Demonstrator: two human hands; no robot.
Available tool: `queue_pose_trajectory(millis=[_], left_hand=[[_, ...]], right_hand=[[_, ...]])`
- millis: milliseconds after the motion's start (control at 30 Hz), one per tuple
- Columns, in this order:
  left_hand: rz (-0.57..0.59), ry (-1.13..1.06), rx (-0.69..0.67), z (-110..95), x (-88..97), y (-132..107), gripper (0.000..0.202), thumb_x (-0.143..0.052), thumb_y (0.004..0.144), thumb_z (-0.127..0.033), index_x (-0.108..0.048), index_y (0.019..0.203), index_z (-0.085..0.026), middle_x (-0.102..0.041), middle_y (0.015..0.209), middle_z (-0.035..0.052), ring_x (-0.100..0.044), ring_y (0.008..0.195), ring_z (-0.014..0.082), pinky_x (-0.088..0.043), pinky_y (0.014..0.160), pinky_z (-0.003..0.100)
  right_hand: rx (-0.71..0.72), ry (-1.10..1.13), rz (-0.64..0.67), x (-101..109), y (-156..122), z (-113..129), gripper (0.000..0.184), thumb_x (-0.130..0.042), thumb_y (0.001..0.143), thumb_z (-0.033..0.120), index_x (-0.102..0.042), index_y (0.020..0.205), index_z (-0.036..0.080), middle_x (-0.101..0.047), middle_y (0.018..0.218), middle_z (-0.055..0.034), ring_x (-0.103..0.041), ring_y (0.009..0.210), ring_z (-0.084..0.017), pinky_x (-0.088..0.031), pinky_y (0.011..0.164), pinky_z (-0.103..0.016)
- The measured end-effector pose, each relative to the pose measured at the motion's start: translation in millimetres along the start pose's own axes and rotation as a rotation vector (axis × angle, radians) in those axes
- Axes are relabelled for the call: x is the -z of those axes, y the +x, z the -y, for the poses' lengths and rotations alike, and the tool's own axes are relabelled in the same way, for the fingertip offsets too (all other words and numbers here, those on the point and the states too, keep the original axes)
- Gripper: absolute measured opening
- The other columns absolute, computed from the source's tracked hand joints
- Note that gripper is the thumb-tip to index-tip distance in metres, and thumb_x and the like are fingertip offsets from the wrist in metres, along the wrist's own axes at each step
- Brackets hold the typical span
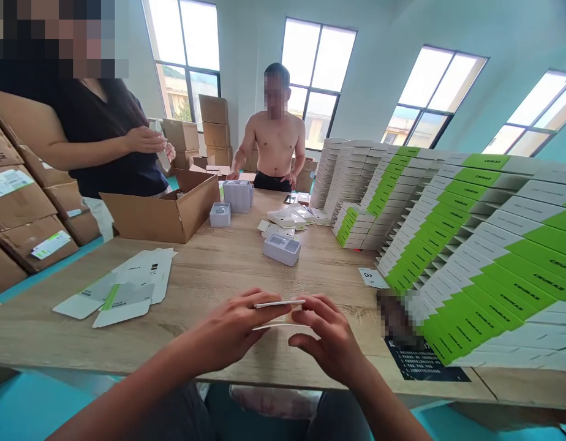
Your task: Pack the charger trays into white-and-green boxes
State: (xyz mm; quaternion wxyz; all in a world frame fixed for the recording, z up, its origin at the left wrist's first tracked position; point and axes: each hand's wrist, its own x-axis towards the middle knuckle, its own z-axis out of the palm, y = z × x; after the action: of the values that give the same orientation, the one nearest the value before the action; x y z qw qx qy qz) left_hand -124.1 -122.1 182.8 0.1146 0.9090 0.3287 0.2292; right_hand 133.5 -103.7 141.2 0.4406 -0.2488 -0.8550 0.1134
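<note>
A flat card (278,303) is between the left hand (232,331) and the right hand (331,340), over the table (209,269). Tall rows of boxes (471,245) stand on the table to the right. Flat paper (122,288) lies to the left. An open box (173,211) is behind it, and big boxes (21,202) are piled past the table on the left

You're pinching a thin white matt paperboard card (279,304), working over a pale wooden tabletop (209,269) with rough visible grain, beside stacked smooth white-and-green printed cardboard boxes (485,269).
</note>
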Motion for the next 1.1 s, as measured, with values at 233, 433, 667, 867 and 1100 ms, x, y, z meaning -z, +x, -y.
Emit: queue_pose_trajectory(millis=[233, 433, 667, 867, 1100], left_hand=[[-0.138, -0.013, 0.039, 6.2, -22.9, -6.3, 0.043, -0.055, 0.102, -0.013, -0.051, 0.142, -0.030, -0.059, 0.139, 0.0084, -0.062, 0.127, 0.0223, -0.056, 0.104, 0.036], [-0.338, 0.052, -0.066, 16.0, -39.2, -11.9, 0.035, -0.056, 0.103, -0.016, -0.040, 0.131, -0.027, -0.058, 0.130, 0.0120, -0.069, 0.102, 0.0200, -0.062, 0.081, 0.032], [-0.412, 0.167, -0.051, 11.1, -50.0, -18.4, 0.028, -0.051, 0.105, -0.020, -0.049, 0.133, -0.023, -0.066, 0.124, 0.0120, -0.073, 0.098, 0.0210, -0.064, 0.079, 0.031], [-0.452, 0.119, -0.056, 9.0, -49.2, -19.7, 0.028, -0.052, 0.106, -0.024, -0.052, 0.133, -0.017, -0.067, 0.132, 0.0159, -0.070, 0.119, 0.0230, -0.062, 0.095, 0.031], [-0.458, 0.112, -0.047, 4.4, -54.8, -20.5, 0.028, -0.050, 0.107, -0.025, -0.055, 0.134, -0.019, -0.070, 0.129, 0.0138, -0.072, 0.117, 0.0221, -0.062, 0.096, 0.031]], right_hand=[[-0.555, 0.572, -0.170, -12.5, 9.0, 27.2, 0.021, -0.066, 0.098, 0.043, -0.076, 0.090, 0.026, -0.069, 0.118, -0.0059, -0.064, 0.114, -0.023, -0.050, 0.096, -0.033], [-0.911, 0.829, -0.400, -27.4, 13.8, 41.3, 0.030, -0.081, 0.080, 0.041, -0.066, 0.066, 0.020, -0.067, 0.109, -0.0035, -0.060, 0.099, -0.018, -0.046, 0.088, -0.027], [-0.910, 0.726, -0.519, -43.5, 13.4, 38.3, 0.022, -0.076, 0.082, 0.039, -0.064, 0.078, 0.021, -0.067, 0.108, -0.0041, -0.061, 0.089, -0.017, -0.050, 0.080, -0.029], [-0.313, 0.167, -0.352, -37.5, -0.3, 24.4, 0.014, -0.061, 0.097, 0.018, -0.068, 0.107, 0.027, -0.071, 0.120, -0.0064, -0.067, 0.112, -0.019, -0.053, 0.094, -0.031], [-0.339, -0.043, -0.332, -28.1, 12.9, 34.1, 0.011, -0.062, 0.094, 0.018, -0.066, 0.085, 0.023, -0.073, 0.098, -0.0043, -0.072, 0.087, -0.017, -0.057, 0.078, -0.027]])
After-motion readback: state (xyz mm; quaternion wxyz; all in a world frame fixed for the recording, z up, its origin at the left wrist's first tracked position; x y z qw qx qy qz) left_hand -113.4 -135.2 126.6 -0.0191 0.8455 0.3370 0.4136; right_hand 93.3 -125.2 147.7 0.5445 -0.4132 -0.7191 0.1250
